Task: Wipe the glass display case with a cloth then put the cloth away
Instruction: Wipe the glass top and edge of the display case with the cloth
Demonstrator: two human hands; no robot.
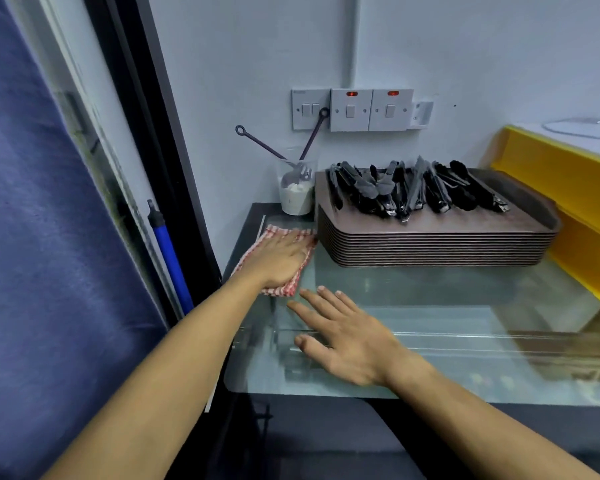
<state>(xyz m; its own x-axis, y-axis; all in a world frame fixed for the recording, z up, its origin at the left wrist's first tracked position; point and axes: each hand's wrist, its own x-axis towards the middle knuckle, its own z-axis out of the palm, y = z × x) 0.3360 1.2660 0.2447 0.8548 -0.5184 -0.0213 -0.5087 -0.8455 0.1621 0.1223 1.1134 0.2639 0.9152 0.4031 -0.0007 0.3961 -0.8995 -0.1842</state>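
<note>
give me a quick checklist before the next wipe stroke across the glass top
1. Cloth flat under left hand: ok.
2. Right hand spread open near the front edge, steadying the glass top: ok.
3. Path to the right: not ok, stack of trays with black tongs sits right beside the cloth.
4. Cup behind the cloth, apart from it: ok.
5. Glass clean ahead: cannot tell, reflections.

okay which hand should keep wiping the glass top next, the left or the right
The left hand, probably: it lies flat on the red-checked cloth, pressing it to the glass top beside the tray stack. The right hand is spread bare on the glass.
</note>
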